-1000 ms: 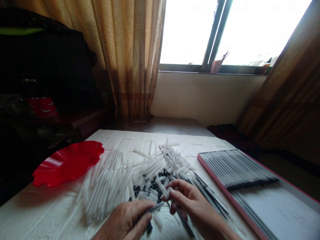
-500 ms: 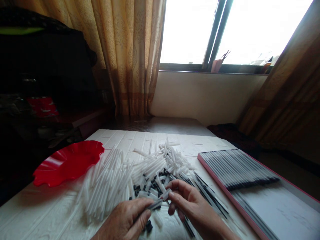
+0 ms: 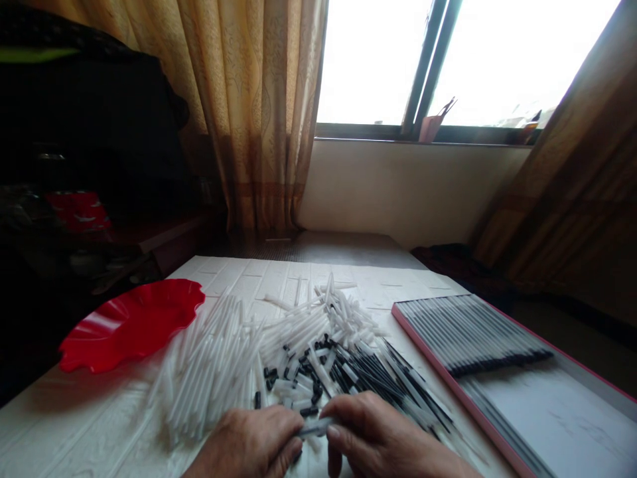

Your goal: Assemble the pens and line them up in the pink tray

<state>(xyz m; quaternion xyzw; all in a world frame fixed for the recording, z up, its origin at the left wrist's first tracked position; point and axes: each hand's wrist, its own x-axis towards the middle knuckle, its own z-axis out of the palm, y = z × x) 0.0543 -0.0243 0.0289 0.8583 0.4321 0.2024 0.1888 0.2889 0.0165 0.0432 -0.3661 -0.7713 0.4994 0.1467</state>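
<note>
Near the table's front edge, my left hand [image 3: 251, 438] is closed round a slim translucent pen [image 3: 314, 427] with something dark inside it. My right hand [image 3: 381, 431] pinches the pen's other end, its fingertips covering that end. Just beyond the hands lie small black plugs [image 3: 271, 380] and short clear pieces [image 3: 297, 388]. A heap of dark refills [image 3: 371, 373] spreads beyond the right hand. To the left is a large pile of clear pen barrels [image 3: 212, 375], and farther back sits a mound of whitish pen caps [image 3: 348, 320].
A red scalloped plate [image 3: 132, 322] stands on the table's left side. On the right, a pink-edged box [image 3: 517, 405] holds a row of pens with black ends [image 3: 472, 332]. A curtain [image 3: 259, 119] and a window with a pink cup [image 3: 430, 128] are behind the table.
My right hand has moved lower, and its fingers have closed over the pen's end, where a clear cap showed in its fingertips before. The left hand keeps hold of the pen.
</note>
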